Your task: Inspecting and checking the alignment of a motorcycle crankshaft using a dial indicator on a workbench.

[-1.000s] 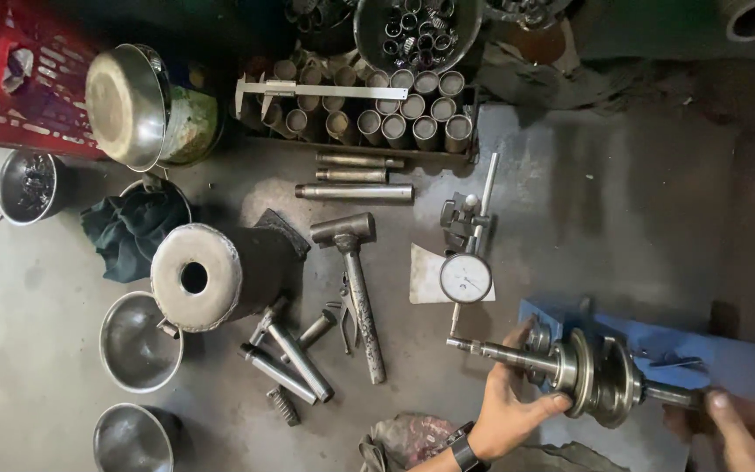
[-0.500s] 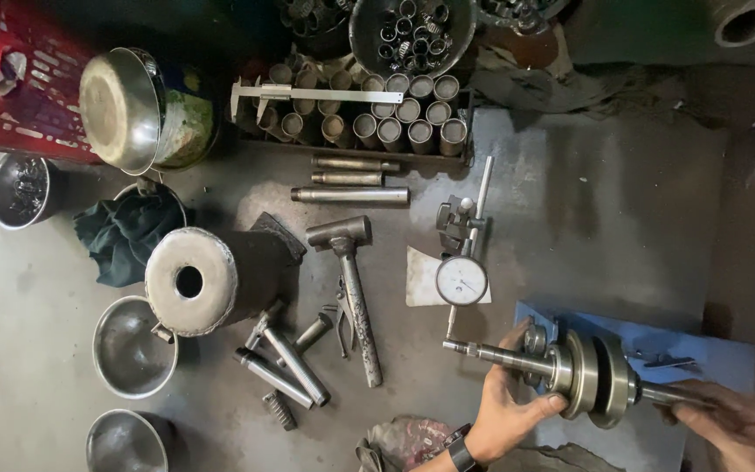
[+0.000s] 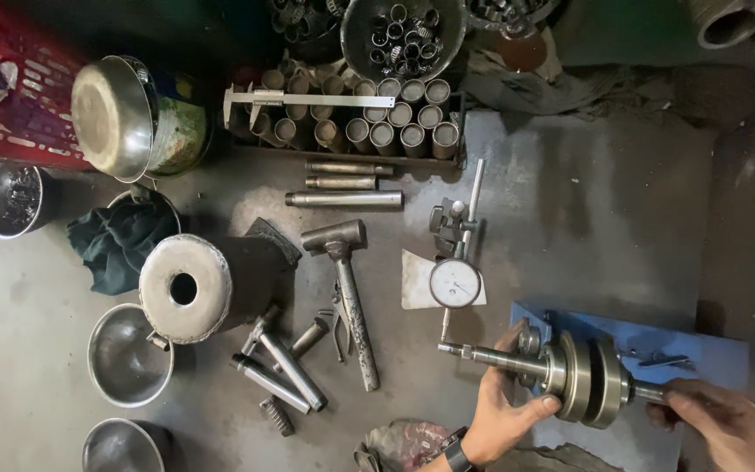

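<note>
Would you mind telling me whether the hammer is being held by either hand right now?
No. The hammer lies alone on the floor, while the left hand and right hand both grip the metal shaft.

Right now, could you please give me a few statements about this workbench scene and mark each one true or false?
1. Both hands hold the shaft assembly: the left hand near its discs, the right hand at its far end. True.
2. The hammer lies inside a steel bowl. False: it lies on the bench, beside the pliers.
3. The caliper rests across a tray of metal tubes. True.
4. The dial gauge faces away. False: its white dial faces up.
5. The shaft assembly sits over a red mat. False: the mat is blue.
</note>
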